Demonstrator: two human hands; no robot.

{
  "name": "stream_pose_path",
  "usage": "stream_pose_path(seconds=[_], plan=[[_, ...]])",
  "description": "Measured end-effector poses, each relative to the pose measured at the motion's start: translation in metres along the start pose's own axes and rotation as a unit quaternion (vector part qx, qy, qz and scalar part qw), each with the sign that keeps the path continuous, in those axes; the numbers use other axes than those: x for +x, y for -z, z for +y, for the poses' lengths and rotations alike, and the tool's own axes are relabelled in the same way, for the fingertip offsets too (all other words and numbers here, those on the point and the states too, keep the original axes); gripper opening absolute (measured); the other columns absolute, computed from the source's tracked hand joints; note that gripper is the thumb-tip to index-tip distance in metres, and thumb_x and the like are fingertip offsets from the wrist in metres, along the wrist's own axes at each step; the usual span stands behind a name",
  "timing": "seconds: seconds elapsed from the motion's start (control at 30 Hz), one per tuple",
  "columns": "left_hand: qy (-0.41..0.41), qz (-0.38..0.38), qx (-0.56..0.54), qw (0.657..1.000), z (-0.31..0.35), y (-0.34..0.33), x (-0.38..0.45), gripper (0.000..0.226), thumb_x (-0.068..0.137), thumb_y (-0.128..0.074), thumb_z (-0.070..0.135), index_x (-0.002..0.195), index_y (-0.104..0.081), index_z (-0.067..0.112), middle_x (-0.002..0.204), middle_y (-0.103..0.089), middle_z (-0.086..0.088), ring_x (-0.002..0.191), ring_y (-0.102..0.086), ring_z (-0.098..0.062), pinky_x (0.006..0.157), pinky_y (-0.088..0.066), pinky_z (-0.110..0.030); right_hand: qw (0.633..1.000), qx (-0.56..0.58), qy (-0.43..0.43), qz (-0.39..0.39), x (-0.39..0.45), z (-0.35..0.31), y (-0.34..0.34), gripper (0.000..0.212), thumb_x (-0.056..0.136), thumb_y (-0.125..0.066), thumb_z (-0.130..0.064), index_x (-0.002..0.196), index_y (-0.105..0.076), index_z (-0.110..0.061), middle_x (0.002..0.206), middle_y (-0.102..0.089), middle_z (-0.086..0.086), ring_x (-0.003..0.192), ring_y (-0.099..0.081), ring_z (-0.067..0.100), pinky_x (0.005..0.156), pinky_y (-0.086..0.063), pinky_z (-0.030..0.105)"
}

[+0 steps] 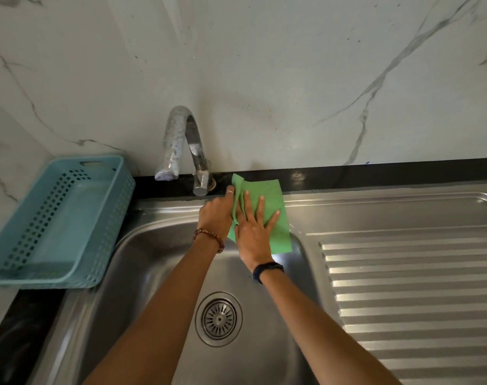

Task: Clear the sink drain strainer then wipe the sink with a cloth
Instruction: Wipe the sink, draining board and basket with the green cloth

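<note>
A green cloth [270,202] lies spread on the back rim of the steel sink [159,245], just right of the tap. My right hand [255,232] presses flat on it with straight, spread fingers. My left hand [216,215] grips the cloth's bunched left edge, index finger pointing toward the tap base. The round drain strainer [218,318] sits in the basin floor between my forearms, with no debris visible on it.
A curved chrome tap [185,148] stands at the sink's back edge. A blue perforated plastic basket [62,220] sits on the counter at the left. The ribbed steel drainboard [409,295] spreads to the right. A marble wall rises behind.
</note>
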State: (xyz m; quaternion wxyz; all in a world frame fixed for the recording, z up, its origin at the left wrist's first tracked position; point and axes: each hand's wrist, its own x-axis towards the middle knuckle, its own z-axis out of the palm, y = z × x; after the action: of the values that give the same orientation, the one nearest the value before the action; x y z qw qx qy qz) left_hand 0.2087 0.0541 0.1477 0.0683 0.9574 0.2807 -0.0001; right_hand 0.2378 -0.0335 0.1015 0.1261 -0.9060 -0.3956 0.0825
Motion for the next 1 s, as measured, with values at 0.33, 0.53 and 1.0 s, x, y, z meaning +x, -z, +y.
stream_pose_path(seconds=[0.33,0.53,1.0], plan=[[-0.015,-0.028,0.012,0.999,0.005,0.005,-0.002,0.05,0.092,-0.049,0.012,0.138,-0.029,0.009,0.113,-0.063,-0.017,0.1,-0.062,-0.032,0.082,-0.051,-0.04,0.995,0.007,-0.095,-0.003,-0.037,0.129,0.065,0.046,0.1,-0.029,-0.022,0.146,-0.028,-0.016,0.158,-0.016,0.008,0.145,-0.015,0.029,0.115,-0.019,0.044],[-0.009,-0.019,-0.025,0.999,0.0,0.001,-0.002,0.045,0.092,-0.048,0.01,0.135,-0.033,0.009,0.113,-0.062,-0.017,0.101,-0.061,-0.032,0.086,-0.053,-0.041,0.969,-0.009,-0.246,0.022,-0.043,0.17,0.092,0.043,0.1,-0.03,-0.021,0.138,-0.039,-0.002,0.154,-0.021,0.021,0.143,-0.015,0.037,0.115,-0.018,0.053],[0.014,-0.008,0.012,1.0,0.008,-0.003,-0.002,0.048,0.093,-0.044,0.006,0.138,-0.03,0.01,0.113,-0.063,-0.017,0.104,-0.06,-0.034,0.084,-0.05,-0.041,0.999,0.0,-0.054,0.004,-0.019,0.037,0.018,0.056,0.099,-0.029,-0.02,0.149,-0.007,-0.008,0.156,0.002,0.025,0.145,0.006,0.036,0.117,0.007,0.045]])
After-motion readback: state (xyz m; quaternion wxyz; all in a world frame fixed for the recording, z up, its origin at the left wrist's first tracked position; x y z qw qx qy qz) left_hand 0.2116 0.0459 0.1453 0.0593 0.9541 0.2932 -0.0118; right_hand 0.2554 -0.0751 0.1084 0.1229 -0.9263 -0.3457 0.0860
